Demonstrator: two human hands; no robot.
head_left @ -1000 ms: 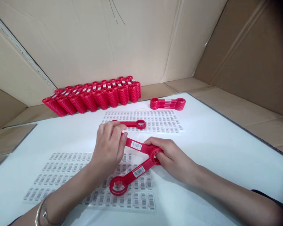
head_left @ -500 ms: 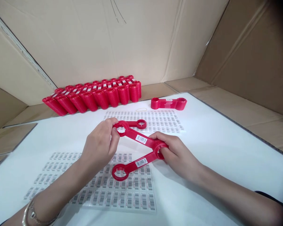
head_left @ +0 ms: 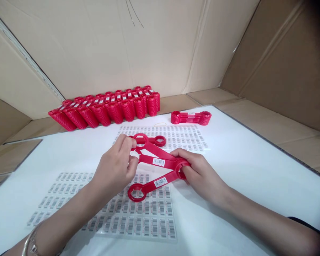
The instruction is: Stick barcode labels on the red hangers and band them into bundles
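Note:
My right hand (head_left: 202,176) grips several red plastic pieces with a ring at each end, its thumb and fingers closed around their stacked right rings. The pieces spread out leftward like a fan. Barcode labels show on the middle red piece (head_left: 146,159) and the lowest red piece (head_left: 148,186); no label is visible on the upper red piece (head_left: 157,149). My left hand (head_left: 114,160) pinches at the left rings of the upper and middle pieces, its fingertips partly hidden. Just behind, another red piece (head_left: 152,141) lies flat on a sheet of barcode labels (head_left: 184,137).
A long row of stacked red pieces (head_left: 106,113) stands at the back left. To its right is a smaller red stack (head_left: 191,118). A nearer barcode label sheet (head_left: 138,224) lies under my hands on the white table (head_left: 245,160). Cardboard walls (head_left: 149,53) enclose the table.
The fan has opened further: the middle labelled piece has swung down at its left end and an upper piece now shows above it. My right hand stays nearly still.

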